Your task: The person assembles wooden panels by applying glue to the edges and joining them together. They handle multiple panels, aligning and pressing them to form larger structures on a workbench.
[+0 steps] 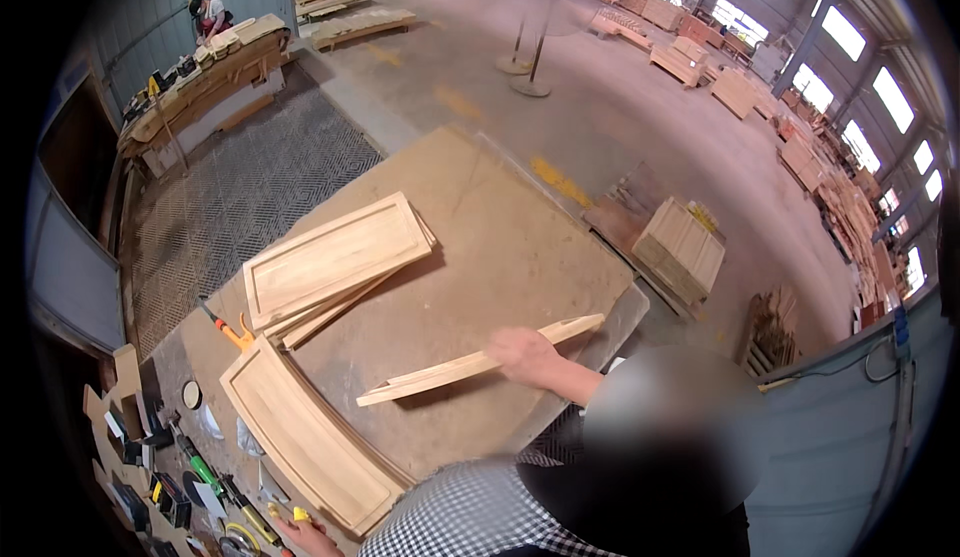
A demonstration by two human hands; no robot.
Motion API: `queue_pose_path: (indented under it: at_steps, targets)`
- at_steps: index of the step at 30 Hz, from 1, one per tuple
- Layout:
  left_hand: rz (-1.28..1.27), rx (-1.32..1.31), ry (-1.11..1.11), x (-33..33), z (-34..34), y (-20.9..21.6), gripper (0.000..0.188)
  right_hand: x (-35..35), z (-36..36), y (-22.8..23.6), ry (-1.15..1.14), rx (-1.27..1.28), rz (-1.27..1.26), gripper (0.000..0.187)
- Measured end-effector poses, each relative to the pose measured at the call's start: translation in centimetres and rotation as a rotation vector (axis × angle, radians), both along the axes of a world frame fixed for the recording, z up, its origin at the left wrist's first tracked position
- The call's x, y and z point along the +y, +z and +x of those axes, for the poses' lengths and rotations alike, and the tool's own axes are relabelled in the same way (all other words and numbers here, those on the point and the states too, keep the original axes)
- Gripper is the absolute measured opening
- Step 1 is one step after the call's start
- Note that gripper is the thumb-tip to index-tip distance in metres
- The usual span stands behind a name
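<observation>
Currently | right hand (525, 357) on edgewise wooden panel (430, 379) | left hand (310, 538) near tools (204, 470)

Panel stacks (340, 257) on the table (500, 227), apparently tools (200, 467) to their left

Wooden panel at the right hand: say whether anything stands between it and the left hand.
The nearer stack of framed wooden panels lies between the left hand and that panel. Nothing visible separates the right hand from it.

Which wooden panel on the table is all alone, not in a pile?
The edge-on panel that the right hand grips; the others lie in the far pile and near pile to its left.
</observation>
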State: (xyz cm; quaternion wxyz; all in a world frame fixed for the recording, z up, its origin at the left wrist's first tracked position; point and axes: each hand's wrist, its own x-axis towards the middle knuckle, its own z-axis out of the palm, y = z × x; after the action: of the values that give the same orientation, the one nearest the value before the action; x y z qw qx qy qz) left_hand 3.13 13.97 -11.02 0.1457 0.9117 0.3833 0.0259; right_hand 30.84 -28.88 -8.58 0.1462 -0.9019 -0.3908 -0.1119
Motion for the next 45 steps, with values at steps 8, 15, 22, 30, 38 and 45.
queue_pose_path:
  at_steps: [8,15,22,30,38,45]
  targets:
    - [-0.037,0.174,0.397,6.8,-5.7,-6.4,0.047,7.8,7.8,11.4,0.003,-0.322,0.187,0.025]
    - [-0.115,-0.344,0.625,0.7,-4.3,-1.8,0.053,20.0,22.2,4.9,0.046,-0.564,0.258,0.023]
    - [0.089,-0.349,0.274,-0.4,-9.2,-4.2,0.053,24.1,22.0,-3.4,-0.025,-0.212,0.252,0.052]
    - [-0.564,-0.814,0.502,-1.0,-5.5,-9.3,0.051,20.3,6.9,-4.4,0.178,0.246,0.129,0.069]
    - [-0.742,-0.525,0.488,-7.6,-2.4,3.6,0.049,14.5,-8.2,0.4,0.194,1.162,0.182,0.052]
    - [-1.327,-0.583,0.305,-10.1,-2.7,4.9,0.058,17.0,-8.8,-1.3,-0.302,0.810,0.159,0.051]
